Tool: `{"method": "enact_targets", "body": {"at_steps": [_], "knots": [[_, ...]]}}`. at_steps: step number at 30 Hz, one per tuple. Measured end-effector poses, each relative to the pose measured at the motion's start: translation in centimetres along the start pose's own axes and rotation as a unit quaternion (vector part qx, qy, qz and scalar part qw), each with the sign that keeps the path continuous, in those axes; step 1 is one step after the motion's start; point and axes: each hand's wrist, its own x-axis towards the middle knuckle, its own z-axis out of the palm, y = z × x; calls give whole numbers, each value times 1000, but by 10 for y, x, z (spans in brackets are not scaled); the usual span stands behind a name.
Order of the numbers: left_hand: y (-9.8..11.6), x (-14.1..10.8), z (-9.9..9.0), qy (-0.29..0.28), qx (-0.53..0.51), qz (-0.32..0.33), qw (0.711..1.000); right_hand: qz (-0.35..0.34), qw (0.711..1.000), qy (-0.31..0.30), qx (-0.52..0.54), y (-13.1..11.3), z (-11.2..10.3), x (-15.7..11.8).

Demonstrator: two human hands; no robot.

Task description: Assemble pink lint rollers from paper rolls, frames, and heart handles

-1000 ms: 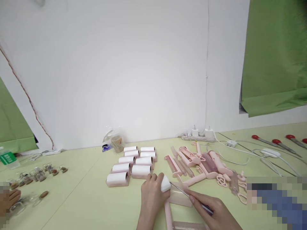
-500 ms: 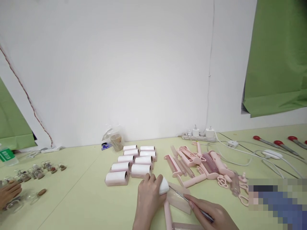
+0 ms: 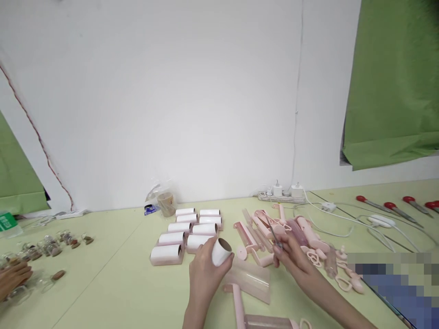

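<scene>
My left hand (image 3: 207, 269) is closed around a white paper roll (image 3: 218, 257), whose hollow brown core faces up and to the right. In my right hand (image 3: 291, 256) is a thin pointed metal tool (image 3: 274, 235), its tip up; the exact kind is unclear. Below and between the hands lies a clear pinkish plastic cover (image 3: 250, 279). Nearer me is a pink handle (image 3: 238, 304) joined to a clear-covered part (image 3: 267, 321). Just right of the roll sits a small pink disc (image 3: 241, 252). Beyond my left hand, several white rolls (image 3: 166, 252) rest in pinkish holders in two columns.
A heap of pink plastic parts (image 3: 284, 226) lies beyond my right hand. Further right are cables, a power strip (image 3: 281, 197) and red-ended pointed tools (image 3: 399, 212). A tape roll (image 3: 166, 204) stands near the wall. At far left, another person's hand (image 3: 15, 276) is among small glass jars.
My right hand has drawn the metal tool away from the roll, up and to the right, tip now upward. My left hand has turned the roll so its open end shows. The pink disc now shows on the table.
</scene>
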Motion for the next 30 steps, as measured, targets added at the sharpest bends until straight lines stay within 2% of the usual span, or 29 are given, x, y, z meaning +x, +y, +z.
{"method": "enact_targets", "body": {"at_steps": [2, 4, 7, 11, 15, 19, 22, 25, 28, 30], "knots": [[-1, 0, 2, -22, -32, -10, 999, -3, 985, -83, -151, -4, 3, 25], [-7, 0, 6, -68, -48, -13, 996, -27, 951, -163, -262, -5, 12, 50], [-19, 2, 14, -119, -48, -30, 991, -58, 926, -221, -300, 3, 32, 77], [-28, 5, 16, -115, -60, -61, 990, -69, 905, -273, -318, 16, 55, 90], [-27, 5, 14, -120, -39, -68, 990, -59, 906, -266, -325, 19, 58, 90], [-26, 5, 17, -110, -36, -66, 991, -37, 928, -207, -307, 9, 40, 83], [-24, 7, 18, -59, -61, -89, 992, -11, 939, -204, -278, 2, 24, 65], [-21, 9, 17, 10, -124, -111, 986, 22, 943, -212, -257, 3, 19, 42], [-19, 13, 21, 68, -229, -86, 967, 53, 963, -197, -176, 14, 22, 28], [-17, 17, 26, 92, -293, -57, 950, 65, 976, -176, -112, 21, 26, 28]]}}
